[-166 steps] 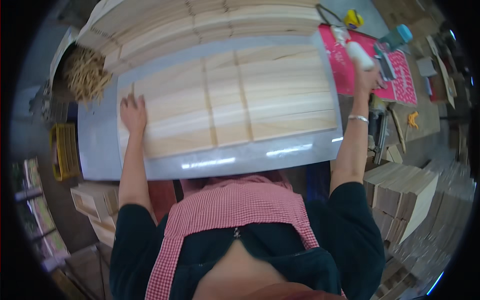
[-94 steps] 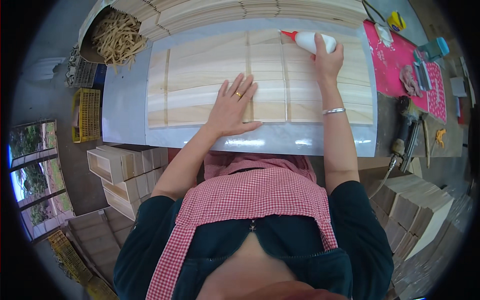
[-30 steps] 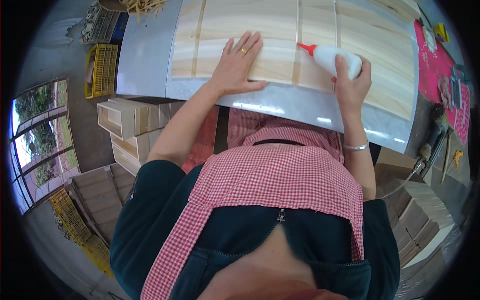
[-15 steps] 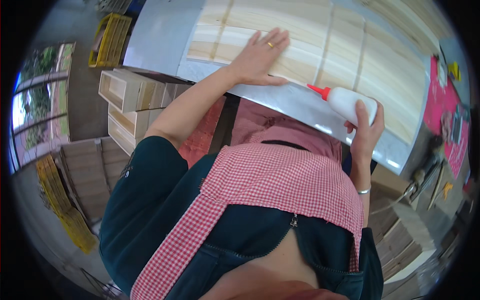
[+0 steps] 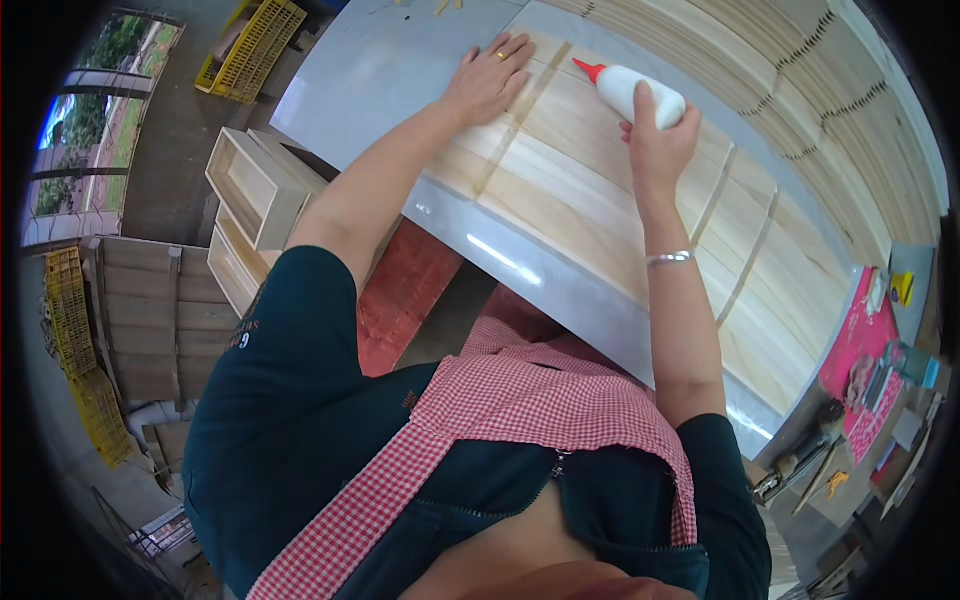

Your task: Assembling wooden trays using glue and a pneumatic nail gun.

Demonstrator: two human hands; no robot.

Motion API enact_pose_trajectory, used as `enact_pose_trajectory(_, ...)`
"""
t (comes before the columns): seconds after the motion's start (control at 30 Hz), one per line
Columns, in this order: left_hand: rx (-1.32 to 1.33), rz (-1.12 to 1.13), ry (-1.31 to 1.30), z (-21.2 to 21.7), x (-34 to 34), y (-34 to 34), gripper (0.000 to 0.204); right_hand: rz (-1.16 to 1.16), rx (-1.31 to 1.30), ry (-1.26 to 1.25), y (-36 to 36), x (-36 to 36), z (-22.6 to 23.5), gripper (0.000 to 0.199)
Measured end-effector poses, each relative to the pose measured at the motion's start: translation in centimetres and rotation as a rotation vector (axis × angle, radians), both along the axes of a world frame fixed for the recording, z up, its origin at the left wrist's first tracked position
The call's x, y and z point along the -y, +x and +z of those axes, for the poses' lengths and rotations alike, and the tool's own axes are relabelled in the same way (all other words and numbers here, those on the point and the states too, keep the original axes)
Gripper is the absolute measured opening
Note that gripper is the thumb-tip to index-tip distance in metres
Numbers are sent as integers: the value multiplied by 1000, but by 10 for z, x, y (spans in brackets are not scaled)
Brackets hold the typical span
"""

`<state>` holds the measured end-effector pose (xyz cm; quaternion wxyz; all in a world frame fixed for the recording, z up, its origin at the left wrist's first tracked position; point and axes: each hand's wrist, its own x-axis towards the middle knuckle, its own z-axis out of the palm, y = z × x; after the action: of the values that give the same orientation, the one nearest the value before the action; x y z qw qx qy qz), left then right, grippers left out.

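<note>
**Glue bottle held over pale boards on the grey worktop**

Open wooden boxes (image 5: 255, 190) stand stacked on the floor left of the worktop (image 5: 390, 70), with yellow plastic crates (image 5: 250, 45) beyond them. At the far right lies a pink mat (image 5: 858, 350) carrying small tools.

The right hand (image 5: 655, 145) is wrapped tight around a white glue bottle (image 5: 640, 95), its red nozzle pointing left, just above the wooden boards (image 5: 590, 200) laid side by side on the worktop. The left hand (image 5: 490, 80) lies flat, fingers spread a little, palm pressing on the leftmost board beside a seam; it grips nothing. More boards (image 5: 760, 70) are stacked behind.
</note>
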<state>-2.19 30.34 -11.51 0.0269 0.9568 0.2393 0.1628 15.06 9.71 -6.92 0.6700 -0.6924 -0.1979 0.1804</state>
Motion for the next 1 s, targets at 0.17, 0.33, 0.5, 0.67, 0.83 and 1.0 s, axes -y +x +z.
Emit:
enact_pose_trajectory(0.17,-1,38,-70,0,1,3,48,-90,185,-71,8,-52,-27,59)
enact_pose_trajectory(0.33,40,21,-52,-3,-3,1,46,-96,281,-130,2,-57,-29,58)
enact_pose_trajectory(0.5,194,-76,-5,-17,-18,6,47,-25,313,-133,-24,-28,-25,55)
enact_pose_trajectory(0.67,30,-54,-90,7,2,-14,49,38,289,-142,-57,5,-13,52)
enact_pose_trajectory(0.83,-78,-59,-28,-5,24,-55,52,94,345,-142,-88,32,-8,49)
enact_pose_trajectory(1.0,-120,-34,-216,20,38,-67,54,160,377,-183,-117,60,-4,48)
